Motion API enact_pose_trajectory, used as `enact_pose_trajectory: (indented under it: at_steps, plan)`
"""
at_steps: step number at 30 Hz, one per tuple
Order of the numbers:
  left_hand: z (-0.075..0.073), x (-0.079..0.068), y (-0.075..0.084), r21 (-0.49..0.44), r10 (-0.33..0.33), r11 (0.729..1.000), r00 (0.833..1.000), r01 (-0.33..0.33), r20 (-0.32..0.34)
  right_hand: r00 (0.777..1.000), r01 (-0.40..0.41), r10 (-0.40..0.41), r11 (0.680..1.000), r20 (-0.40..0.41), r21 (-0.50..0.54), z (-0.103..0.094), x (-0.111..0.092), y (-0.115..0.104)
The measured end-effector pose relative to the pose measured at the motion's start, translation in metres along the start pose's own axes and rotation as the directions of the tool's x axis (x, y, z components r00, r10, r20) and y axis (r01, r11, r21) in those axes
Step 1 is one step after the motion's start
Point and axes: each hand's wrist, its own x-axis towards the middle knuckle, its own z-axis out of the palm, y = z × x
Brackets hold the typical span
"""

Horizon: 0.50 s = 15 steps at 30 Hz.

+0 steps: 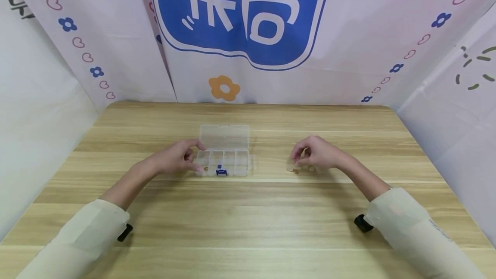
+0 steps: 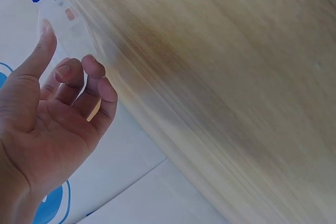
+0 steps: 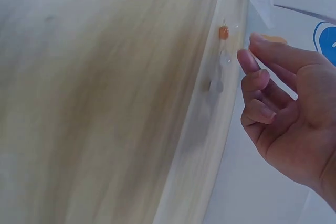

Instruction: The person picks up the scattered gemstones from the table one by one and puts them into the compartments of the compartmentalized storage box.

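A clear plastic compartment box (image 1: 242, 166) stands on the table with its clear lid (image 1: 224, 137) folded back. My left hand (image 1: 176, 157) grips the box's left end, index finger at the back and thumb at the front corner. Inside lie a small orange-brown piece (image 1: 206, 168) and a small blue piece (image 1: 219, 166); a larger blue piece with cut-outs (image 1: 221, 172) shows at the front wall. To the right, my right hand (image 1: 315, 153) hovers with bent fingers, thumb and index tips close together, nothing visible between them. Below the fingertips lies a small orange piece (image 3: 224, 32).
Small pale or clear pieces (image 1: 312, 168) lie beside the orange one, under the right hand. The wooden table (image 1: 248, 218) ends at a white printed cloth (image 1: 329, 85) behind. Dark wrist-worn devices (image 1: 363, 223) hang below both sleeves.
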Motion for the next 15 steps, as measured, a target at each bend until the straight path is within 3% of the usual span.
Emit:
enact_pose_trajectory:
  at_steps: [15]
  plan:
    - [0.0002,-0.0004,-0.0003,-0.010,-0.011,1.000,1.000,0.011,0.006,0.999,0.005,-0.005,1.000,0.037,0.010,0.0029,-0.0099,0.0041]
